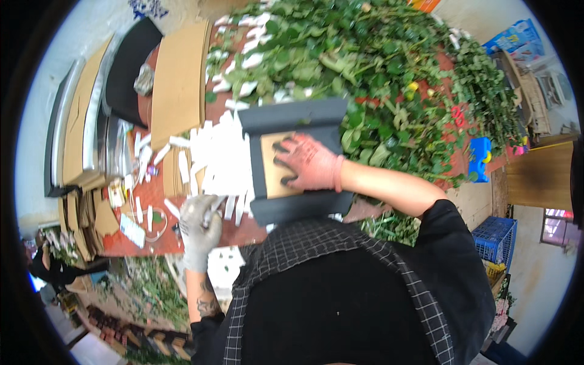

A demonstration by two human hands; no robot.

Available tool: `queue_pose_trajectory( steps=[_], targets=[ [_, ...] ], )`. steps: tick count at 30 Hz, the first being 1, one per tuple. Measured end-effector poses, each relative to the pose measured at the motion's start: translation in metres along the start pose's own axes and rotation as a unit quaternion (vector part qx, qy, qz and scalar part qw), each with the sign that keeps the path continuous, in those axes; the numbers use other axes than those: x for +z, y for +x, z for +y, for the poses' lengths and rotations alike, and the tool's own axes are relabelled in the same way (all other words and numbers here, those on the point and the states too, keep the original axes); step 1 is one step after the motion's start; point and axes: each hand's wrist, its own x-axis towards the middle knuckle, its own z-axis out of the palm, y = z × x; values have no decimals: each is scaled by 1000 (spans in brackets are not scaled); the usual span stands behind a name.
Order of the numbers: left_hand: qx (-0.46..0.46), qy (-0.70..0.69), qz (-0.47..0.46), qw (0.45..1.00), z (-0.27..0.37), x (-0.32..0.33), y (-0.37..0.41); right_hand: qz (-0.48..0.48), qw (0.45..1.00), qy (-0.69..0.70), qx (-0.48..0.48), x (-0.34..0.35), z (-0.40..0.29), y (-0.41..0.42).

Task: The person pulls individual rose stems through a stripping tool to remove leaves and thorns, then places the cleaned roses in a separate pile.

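Observation:
My right hand (308, 162), in a pink glove with dark fingertips, lies flat with fingers spread on a brown cardboard piece (268, 159). The cardboard rests on a dark grey sheet (294, 114) whose far and near edges curl up. At the table's near edge is my left hand (200, 223), in a whitish glove, its fingers curled beside scattered white sleeves (235, 207). Blur hides whether anything sits between those fingers. A dense pile of the white sleeves (223, 159) borders the sheet on the left.
Leafy green flower stems (388, 59) cover the table's far and right side. Tall cardboard sheets (178, 82) stand at the left, near a phone (132, 230) with a cable. Red scissors (457, 115) and a blue object (479, 159) are at the right. Another person (54, 264) appears far left.

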Motion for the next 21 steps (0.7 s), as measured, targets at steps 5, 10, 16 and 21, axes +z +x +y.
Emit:
queue_pose_trajectory(
  steps=[5,10,16,21],
  targets=[
    [93,-58,-16,994,42,0,67,183,978,55,-82,-110,20,15],
    [60,-157,-45,985,11,26,179,247,967,36,50,-110,186,83],
    [39,62,-113,991,-50,81,293,74,968,-222,93,-125,263,173],
    [74,67,-101,990,-52,118,345,-288,949,21,128,-171,292,241]
  ],
)
